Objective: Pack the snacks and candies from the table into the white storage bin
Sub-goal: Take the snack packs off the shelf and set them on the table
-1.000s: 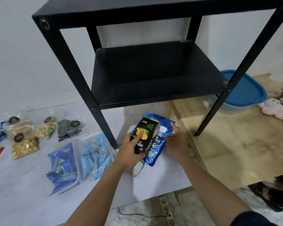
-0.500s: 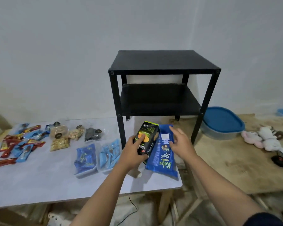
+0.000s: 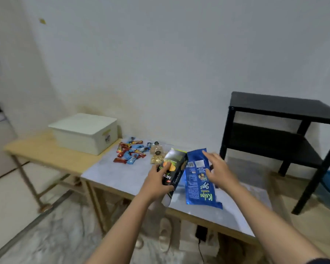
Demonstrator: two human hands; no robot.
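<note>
1. Black snack box (image 3: 176, 166), held off the table (image 3: 122, 178), to the right of the white storage bin (image 3: 84, 133) and nearer than it. The left hand (image 3: 157, 184) wraps around its lower half, thumb across the front.
2. Blue snack pouch (image 3: 199, 187), just beside the box on the side away from the bin. The right hand (image 3: 220, 173) lies on it, fingers spread and nearly straight.
3. Wrapped candies (image 3: 131, 153) and nut bags (image 3: 156, 156), loose on the table just right of the bin.
4. Bin, farthest back: lid on, contents hidden.

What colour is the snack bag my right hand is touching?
The snack bag is blue with green and white lettering; head view.
</note>
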